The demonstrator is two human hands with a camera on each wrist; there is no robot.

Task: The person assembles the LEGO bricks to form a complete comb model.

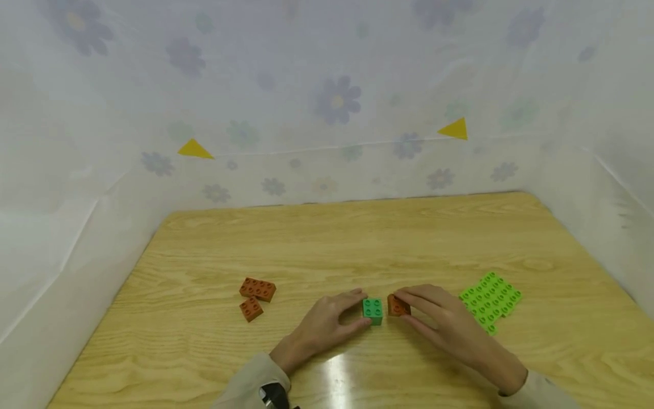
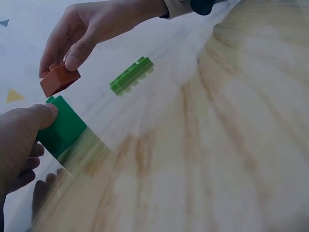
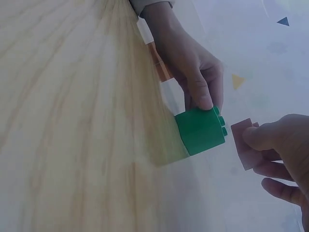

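Observation:
At the front middle of the table stands a green block (image 1: 372,311) with studs on top. My left hand (image 1: 320,325) pinches it between thumb and fingers, and its base meets the wood in the right wrist view. Just to the right, my right hand (image 1: 445,326) grips a small reddish-brown toy brick (image 1: 398,305) by its sides. That brick (image 2: 59,81) is held up off the table, its hollow underside partly showing. A small gap separates it from the green block (image 3: 200,130).
A longer reddish-brown brick (image 1: 258,288) and a small one (image 1: 251,309) lie close together on the left. On the right is a light green studded plate (image 1: 498,298), partly behind my right hand. Flower-patterned sheeting (image 1: 327,108) walls the table's back and sides.

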